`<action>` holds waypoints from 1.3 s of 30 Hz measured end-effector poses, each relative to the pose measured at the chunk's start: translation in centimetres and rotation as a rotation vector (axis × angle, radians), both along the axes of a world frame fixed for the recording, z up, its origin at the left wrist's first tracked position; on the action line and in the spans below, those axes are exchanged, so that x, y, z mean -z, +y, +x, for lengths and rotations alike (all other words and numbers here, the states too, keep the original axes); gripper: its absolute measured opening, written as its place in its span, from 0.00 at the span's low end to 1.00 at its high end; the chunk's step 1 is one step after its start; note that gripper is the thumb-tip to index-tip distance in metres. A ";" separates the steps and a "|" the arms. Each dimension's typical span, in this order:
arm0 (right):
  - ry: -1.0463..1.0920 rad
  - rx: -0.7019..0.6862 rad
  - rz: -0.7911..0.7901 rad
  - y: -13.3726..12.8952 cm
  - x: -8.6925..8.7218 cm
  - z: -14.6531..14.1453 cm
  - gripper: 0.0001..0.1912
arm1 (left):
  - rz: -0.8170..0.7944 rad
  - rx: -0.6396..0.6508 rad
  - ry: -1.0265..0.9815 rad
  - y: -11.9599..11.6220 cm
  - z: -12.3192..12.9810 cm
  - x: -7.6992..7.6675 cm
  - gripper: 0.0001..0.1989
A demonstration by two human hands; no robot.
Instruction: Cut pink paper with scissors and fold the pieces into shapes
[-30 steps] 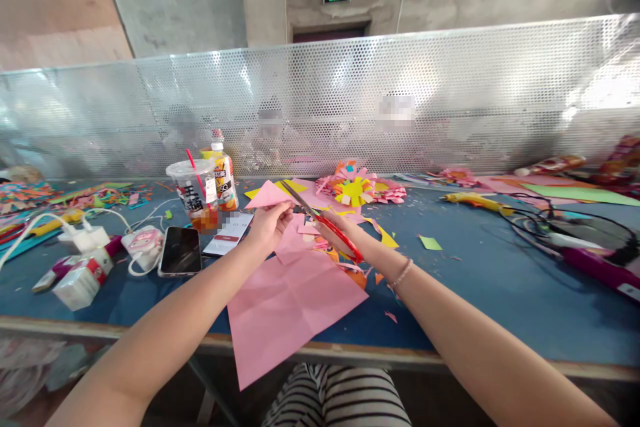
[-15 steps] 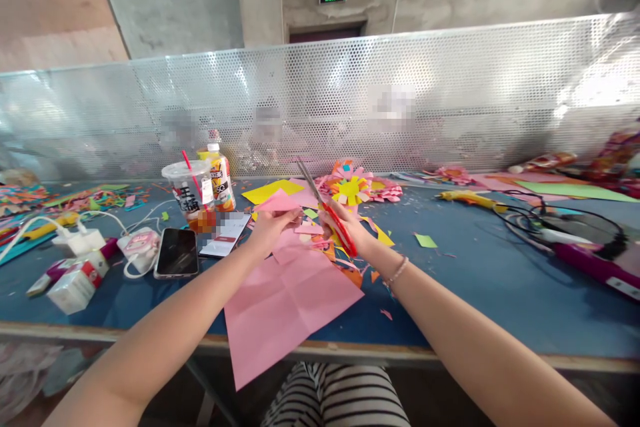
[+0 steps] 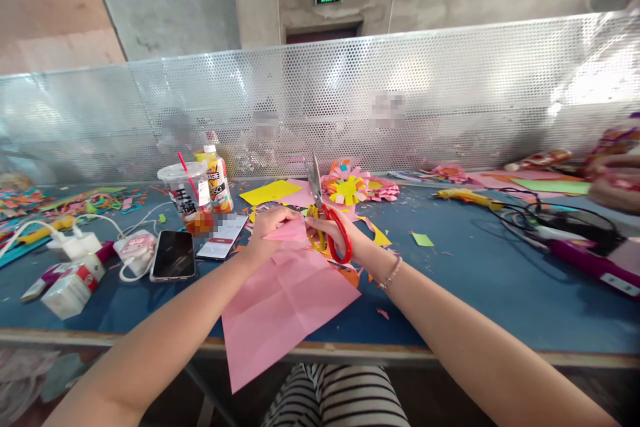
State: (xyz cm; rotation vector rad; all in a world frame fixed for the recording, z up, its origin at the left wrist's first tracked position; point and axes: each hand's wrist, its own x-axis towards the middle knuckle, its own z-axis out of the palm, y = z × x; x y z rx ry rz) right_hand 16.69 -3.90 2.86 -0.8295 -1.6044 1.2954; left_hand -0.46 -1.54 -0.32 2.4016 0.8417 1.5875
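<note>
My left hand (image 3: 273, 227) is closed on a small folded piece of pink paper (image 3: 289, 231), held above the table. In my right hand (image 3: 330, 227) is a pair of scissors (image 3: 340, 237) with red and yellow handles, blades pointing up and away from me. The fingertips of both hands almost meet at the folded piece. Beneath them a large creased sheet of pink paper (image 3: 290, 313) hangs partly over the table's front edge. Paper flowers (image 3: 350, 188) in pink and yellow lie just beyond the scissors, and yellow paper (image 3: 270, 192) lies behind my left hand.
Left of me stand a plastic cup (image 3: 185, 190) with a straw, a bottle (image 3: 216, 180), two phones, one a black phone (image 3: 173, 255), and chargers (image 3: 135, 250). To the right lie a yellow glue gun (image 3: 465, 197), cables and a purple power strip (image 3: 590, 263). Another person's hand (image 3: 617, 183) shows at the far right.
The scissors have turned in my right hand, so both handle loops now show and the blades stand more upright. The folded pink piece has tipped down toward me. Another person's hand has appeared at right.
</note>
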 end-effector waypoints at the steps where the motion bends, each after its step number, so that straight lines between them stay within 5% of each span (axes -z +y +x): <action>1: -0.003 0.012 0.006 0.0 0.1 0.0 0.13 | 0.055 0.009 0.055 0.0 -0.2 0.0 0.06; 4: -0.036 0.033 0.053 0.3 0.4 0.0 0.12 | 0.144 0.055 0.179 -0.2 -0.4 -0.1 0.08; 7: -0.076 0.026 0.105 0.5 0.6 0.0 0.10 | 0.061 0.080 0.180 -0.4 -0.1 -0.2 0.11; 12: -0.052 0.111 0.208 0.7 0.5 0.3 0.08 | -0.427 0.085 -0.178 -0.5 0.9 -0.8 0.13; 16: -0.135 0.197 0.414 1.8 1.1 0.9 0.12 | -0.886 0.300 -0.337 -0.3 1.0 -1.2 0.18; 21: -0.204 0.158 0.464 2.4 1.8 0.9 0.11 | -0.802 0.236 -0.132 -0.7 1.1 -1.1 0.11; 26: -0.078 0.134 0.461 1.9 1.3 0.6 0.13 | -0.903 0.296 -0.024 -1.0 1.8 -0.8 0.13; 33: -0.131 0.255 0.435 2.0 0.9 1.3 0.14 | -0.807 0.258 -0.212 -0.4 1.7 -0.6 0.09; 39: -0.338 0.223 0.457 3.0 1.5 2.4 0.15 | -0.764 0.257 -0.385 -0.3 1.8 -0.9 0.09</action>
